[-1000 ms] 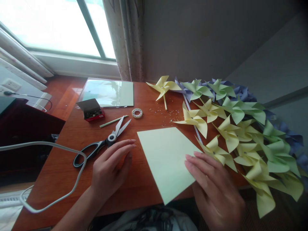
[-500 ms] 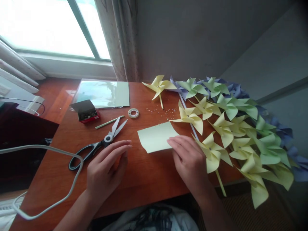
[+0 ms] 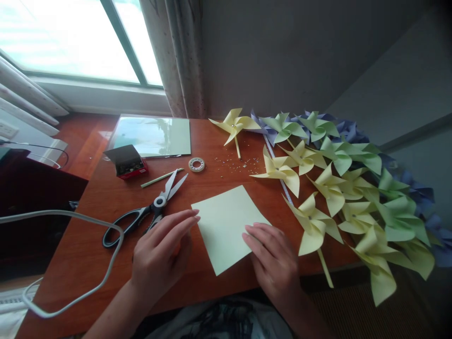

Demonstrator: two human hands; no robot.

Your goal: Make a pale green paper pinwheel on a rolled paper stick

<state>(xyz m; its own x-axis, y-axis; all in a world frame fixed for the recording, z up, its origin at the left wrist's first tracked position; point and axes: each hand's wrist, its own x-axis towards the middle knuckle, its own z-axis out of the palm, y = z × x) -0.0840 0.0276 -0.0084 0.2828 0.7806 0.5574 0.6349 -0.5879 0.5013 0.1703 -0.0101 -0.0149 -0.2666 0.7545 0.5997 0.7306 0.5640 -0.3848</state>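
No writing could be read on any object. The pale yellow square paper sheet (image 3: 226,226) lay flat on the reddish wooden table (image 3: 106,197), turned like a diamond, with one corner pointing toward the person. The right hand (image 3: 273,261) pressed flat on its near right edge, grip open, holding nothing. The left hand (image 3: 162,254) rested flat beside its left corner, also open, partly hiding the black-handled scissors (image 3: 148,214). Paper pinwheels (image 3: 339,193) were cut off at right.
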